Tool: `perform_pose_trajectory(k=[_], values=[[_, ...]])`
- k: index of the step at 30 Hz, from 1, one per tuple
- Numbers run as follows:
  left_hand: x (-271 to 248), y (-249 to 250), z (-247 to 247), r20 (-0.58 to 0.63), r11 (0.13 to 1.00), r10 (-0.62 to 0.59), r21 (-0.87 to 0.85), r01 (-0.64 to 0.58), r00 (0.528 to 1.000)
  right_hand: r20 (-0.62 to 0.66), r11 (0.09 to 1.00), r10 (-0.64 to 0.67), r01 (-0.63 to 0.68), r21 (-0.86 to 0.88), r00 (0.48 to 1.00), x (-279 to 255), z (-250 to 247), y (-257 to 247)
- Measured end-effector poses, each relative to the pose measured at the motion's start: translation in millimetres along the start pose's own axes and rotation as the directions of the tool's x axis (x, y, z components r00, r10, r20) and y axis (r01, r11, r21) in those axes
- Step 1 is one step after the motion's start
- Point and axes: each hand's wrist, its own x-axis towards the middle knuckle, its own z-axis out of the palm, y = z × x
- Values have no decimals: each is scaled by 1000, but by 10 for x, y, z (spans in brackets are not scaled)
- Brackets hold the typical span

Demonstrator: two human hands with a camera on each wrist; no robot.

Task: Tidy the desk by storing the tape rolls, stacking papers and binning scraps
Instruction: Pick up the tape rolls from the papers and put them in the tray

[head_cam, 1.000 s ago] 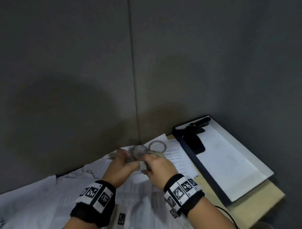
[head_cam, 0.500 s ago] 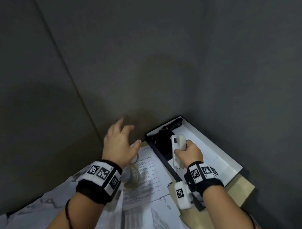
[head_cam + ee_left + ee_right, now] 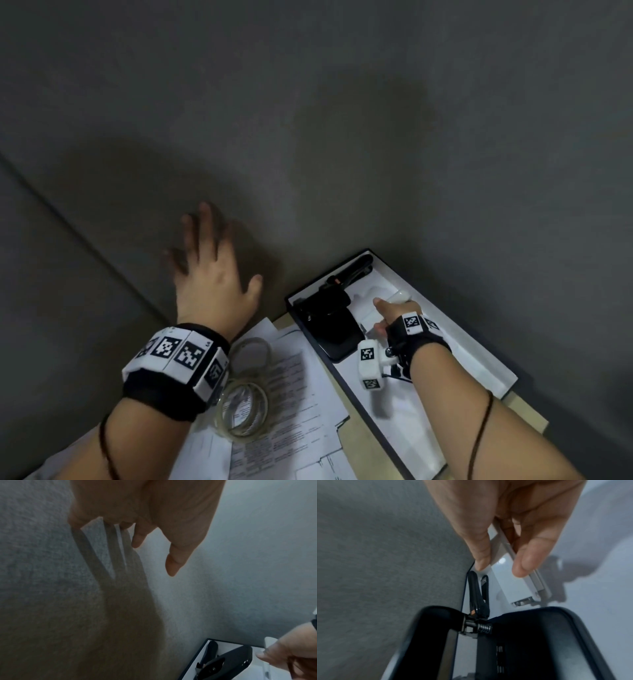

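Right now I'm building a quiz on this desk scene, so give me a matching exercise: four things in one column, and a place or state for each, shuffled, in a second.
Things:
1. left hand
2. small white plastic stapler
3. clear tape rolls
4. big black hole punch

Places or states:
A. lying on the printed papers
B. pinched in the right hand over the shallow white tray
C. lying in the tray, nearer the papers
D. fingers spread, holding nothing, raised by the grey wall

Pairs: 1-D, 2-B, 3-A, 4-C

Tape rolls (image 3: pixel 245 402) on papers (image 3: pixel 301 404), left of tray (image 3: pixel 479 363)
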Motion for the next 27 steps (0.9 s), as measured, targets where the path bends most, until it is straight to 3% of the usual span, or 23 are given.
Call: perform_pose_trajectory(k=[5,10,15,27], values=[[36,20,137,38,997,-39,69,37,998,48,999,-27,26,24,998,313,89,-96],[51,0,262,27,997,-48,53,47,998,-23,989,-32,28,-148,999,394,161,-89],[54,-42,318,6,999,-49,20,49,999,86,993,-20,30,-114,996,472,234,-109],[22,-72,229,36,999,-35,-28,36,999,143,984,-78,100,-149,987,635,476,-353]])
